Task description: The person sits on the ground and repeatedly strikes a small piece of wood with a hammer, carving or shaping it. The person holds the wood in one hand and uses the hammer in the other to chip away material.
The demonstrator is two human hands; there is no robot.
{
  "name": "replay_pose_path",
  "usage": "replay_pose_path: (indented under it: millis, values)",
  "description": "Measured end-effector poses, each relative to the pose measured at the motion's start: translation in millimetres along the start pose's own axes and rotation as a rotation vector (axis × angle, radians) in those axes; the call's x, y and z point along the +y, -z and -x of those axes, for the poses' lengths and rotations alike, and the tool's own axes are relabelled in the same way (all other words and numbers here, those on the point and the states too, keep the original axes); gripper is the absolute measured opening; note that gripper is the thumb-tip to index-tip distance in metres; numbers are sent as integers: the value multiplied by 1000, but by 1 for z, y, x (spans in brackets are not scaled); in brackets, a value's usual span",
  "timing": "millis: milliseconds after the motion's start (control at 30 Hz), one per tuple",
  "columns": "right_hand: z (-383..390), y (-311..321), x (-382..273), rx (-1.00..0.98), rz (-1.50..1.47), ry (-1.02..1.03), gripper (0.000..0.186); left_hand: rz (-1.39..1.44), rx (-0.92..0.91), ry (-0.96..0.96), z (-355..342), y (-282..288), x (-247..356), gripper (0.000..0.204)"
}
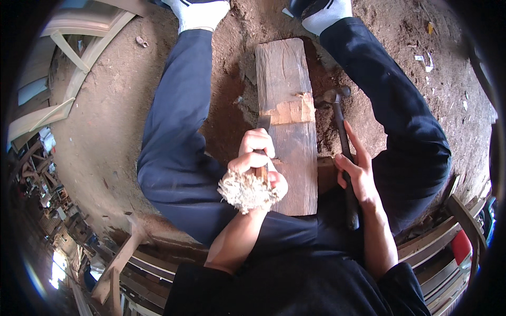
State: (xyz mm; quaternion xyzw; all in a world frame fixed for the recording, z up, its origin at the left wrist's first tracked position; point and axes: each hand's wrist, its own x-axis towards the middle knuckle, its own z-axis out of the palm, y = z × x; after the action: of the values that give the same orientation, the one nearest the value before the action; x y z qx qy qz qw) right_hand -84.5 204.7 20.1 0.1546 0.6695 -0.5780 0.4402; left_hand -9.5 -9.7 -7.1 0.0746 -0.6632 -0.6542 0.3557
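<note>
A thick, weathered wooden block lies lengthwise between my legs, with a paler, freshly cut notch across its upper middle. My left hand is closed around a chisel; its wooden handle has a frayed, mushroomed butt facing me. The blade tip meets the left side of the notch's near edge. To the right of the block, my right hand loosely grips the shaft of a hammer, thumb over it and forefinger stretched along it. The hammer's metal head points away from me, beside the block.
My legs in dark trousers flank the block. Brown dirt ground spreads around, with paper scraps at the far right. Curved wooden frames stand at the far left. Slatted wood and a red object are near right.
</note>
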Motion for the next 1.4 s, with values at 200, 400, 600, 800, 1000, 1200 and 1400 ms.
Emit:
replay_pose_path:
  millis: [200,400,600,800,1000,1200,1400]
  values:
    - [18,-3,0,-16,-11,174,80,-137,-11,-84,12,2,-16,28]
    - [79,-3,-23,-87,285,478,70,-289,-94,-132,14,5,-2,29]
    - [131,1,-36,-320,811,1183,77,-477,-50,-4,30,17,4,29]
    - [153,4,-27,-341,1044,1291,77,-432,-20,-82,24,7,8,26]
    - [162,-7,-19,-305,1007,1314,77,-379,37,-199,20,-3,4,19]
    - [143,-6,-11,-185,1140,1188,90,-390,34,-185,24,-1,9,12]
    - [177,-9,-7,-203,957,1443,80,-416,-5,-208,27,3,4,11]
